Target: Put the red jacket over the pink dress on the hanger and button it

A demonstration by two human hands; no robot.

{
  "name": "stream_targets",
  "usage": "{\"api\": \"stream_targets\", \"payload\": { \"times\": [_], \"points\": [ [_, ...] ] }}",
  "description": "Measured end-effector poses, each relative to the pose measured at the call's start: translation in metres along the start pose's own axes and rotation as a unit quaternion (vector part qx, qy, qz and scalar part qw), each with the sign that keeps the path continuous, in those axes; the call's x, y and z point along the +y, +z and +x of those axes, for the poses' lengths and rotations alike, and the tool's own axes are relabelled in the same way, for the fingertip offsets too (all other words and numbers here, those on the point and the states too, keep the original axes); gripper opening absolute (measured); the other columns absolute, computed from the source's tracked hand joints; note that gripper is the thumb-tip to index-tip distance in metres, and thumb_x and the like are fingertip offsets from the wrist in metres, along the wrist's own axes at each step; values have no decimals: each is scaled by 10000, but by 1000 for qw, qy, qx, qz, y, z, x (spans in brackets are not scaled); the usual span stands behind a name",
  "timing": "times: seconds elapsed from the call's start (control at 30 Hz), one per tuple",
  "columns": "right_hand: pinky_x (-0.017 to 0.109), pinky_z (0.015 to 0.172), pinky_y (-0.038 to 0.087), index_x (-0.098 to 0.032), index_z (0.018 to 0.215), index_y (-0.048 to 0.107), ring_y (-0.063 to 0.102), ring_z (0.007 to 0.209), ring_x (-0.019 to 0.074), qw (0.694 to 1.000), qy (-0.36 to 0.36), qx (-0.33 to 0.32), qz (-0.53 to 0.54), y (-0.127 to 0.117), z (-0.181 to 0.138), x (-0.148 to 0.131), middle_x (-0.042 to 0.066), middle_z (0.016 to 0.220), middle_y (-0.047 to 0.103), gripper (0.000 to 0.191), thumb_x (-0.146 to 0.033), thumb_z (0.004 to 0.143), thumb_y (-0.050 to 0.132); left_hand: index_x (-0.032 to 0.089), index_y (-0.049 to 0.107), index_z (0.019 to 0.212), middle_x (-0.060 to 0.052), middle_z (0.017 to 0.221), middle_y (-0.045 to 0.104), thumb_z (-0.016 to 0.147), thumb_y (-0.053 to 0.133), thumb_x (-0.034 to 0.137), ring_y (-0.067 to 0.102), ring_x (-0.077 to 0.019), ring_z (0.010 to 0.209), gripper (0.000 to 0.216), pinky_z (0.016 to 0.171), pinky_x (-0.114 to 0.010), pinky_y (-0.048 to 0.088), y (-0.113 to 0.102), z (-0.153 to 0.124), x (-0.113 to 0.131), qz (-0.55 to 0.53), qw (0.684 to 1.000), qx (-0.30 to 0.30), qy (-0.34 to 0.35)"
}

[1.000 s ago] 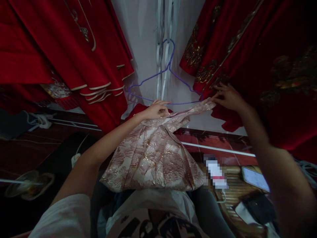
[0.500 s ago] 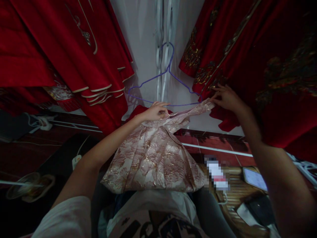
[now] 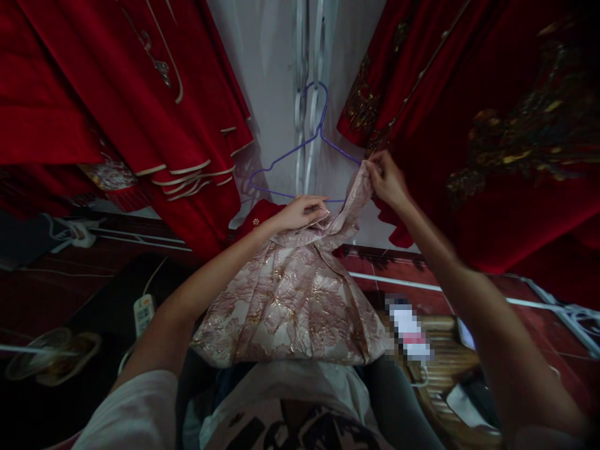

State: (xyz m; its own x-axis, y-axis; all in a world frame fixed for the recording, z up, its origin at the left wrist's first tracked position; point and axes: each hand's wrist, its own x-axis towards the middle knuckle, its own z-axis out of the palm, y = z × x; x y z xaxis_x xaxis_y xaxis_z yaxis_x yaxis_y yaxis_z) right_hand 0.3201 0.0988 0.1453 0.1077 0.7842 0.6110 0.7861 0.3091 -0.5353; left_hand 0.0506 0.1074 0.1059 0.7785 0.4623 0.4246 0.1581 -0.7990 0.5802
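Note:
A pink and gold brocade garment (image 3: 290, 300), pleated and flaring toward the bottom, lies across my lap. My left hand (image 3: 302, 212) pinches its gathered upper edge near the middle. With fingers closed, my right hand (image 3: 387, 178) holds the end of a strap-like strip (image 3: 356, 194) of the same cloth, drawn up and to the right. Just behind both hands hangs a purple hanger (image 3: 285, 152) with no garment on it; the strip overlaps its right side in view. Whether the cloth touches the hanger I cannot tell.
Red embroidered garments hang on the left (image 3: 178, 112) and right (image 3: 422, 137). White metal poles (image 3: 302, 125) stand between them. A bamboo stool (image 3: 435, 369) at lower right bears a phone and other items. A power strip (image 3: 143, 312) and plastic containers (image 3: 70, 356) lie at left.
My right hand has moved left and slightly up, bringing the strip's end closer and more upright. My left hand stays nearly in place on the garment's upper edge.

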Motion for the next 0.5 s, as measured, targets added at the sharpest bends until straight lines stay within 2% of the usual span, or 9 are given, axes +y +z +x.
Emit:
{"api": "stream_targets", "payload": {
  "times": [0.07,0.17,0.23,0.27,0.33,0.4,0.43,0.5],
  "points": [
    [360,915,476,-265,1197,551,623,1009,220,1000,10,-1,2,11,-1,-4,63,1097,663,371,-483,938,402,210,650,877,-87,1065,704,905,511,389,580,-193,1180,229,983,-350,444,-2,-2,0,-25,998,53,-13],
    [370,937,469,-255,1166,568,610,1045,228,1000,16,3,3,14,-1,0,66,1081,661,392,-515,935,387,194,634,884,-71,1001,695,895,515,415,637,-171,982,252,901,-312,474,-17,-11,-11,-6,974,217,-59],
    [363,933,475,-252,1121,588,611,1038,230,1000,13,4,3,10,0,4,65,1062,663,390,-533,927,399,193,618,890,-50,928,677,888,516,424,625,-158,897,253,854,-289,473,-31,-23,-27,34,926,360,-109],
    [359,929,479,-250,1103,595,612,1031,230,1000,10,4,4,8,1,6,65,1056,663,390,-540,924,405,193,607,891,-42,916,664,885,517,424,614,-155,885,248,850,-281,465,-38,-30,-37,51,890,431,-140],
    [355,925,483,-246,1084,601,613,1024,229,1000,5,4,6,5,2,8,62,1049,661,396,-552,921,410,188,583,873,-32,893,642,878,516,408,596,-151,871,230,851,-275,450,-52,-47,-59,58,823,531,-196],
    [356,923,487,-242,1079,603,612,1021,231,1000,6,4,7,3,4,9,59,1037,662,407,-562,919,411,181,553,806,-13,808,611,863,521,387,576,-140,797,216,799,-267,449,-61,-62,-78,20,757,594,-269],
    [357,921,489,-241,1079,604,613,1019,233,1000,7,3,7,3,4,9,60,1032,663,409,-565,917,413,181,541,784,-4,774,596,853,525,382,566,-135,767,213,766,-261,449,-64,-69,-85,-10,739,603,-299],
    [363,918,491,-242,1079,607,615,1013,237,1000,9,3,7,3,4,9,64,1027,666,407,-565,914,422,179,536,758,9,730,578,824,550,368,549,-122,723,200,714,-246,444,-66,-78,-94,-64,726,597,-335]
  ]
}}
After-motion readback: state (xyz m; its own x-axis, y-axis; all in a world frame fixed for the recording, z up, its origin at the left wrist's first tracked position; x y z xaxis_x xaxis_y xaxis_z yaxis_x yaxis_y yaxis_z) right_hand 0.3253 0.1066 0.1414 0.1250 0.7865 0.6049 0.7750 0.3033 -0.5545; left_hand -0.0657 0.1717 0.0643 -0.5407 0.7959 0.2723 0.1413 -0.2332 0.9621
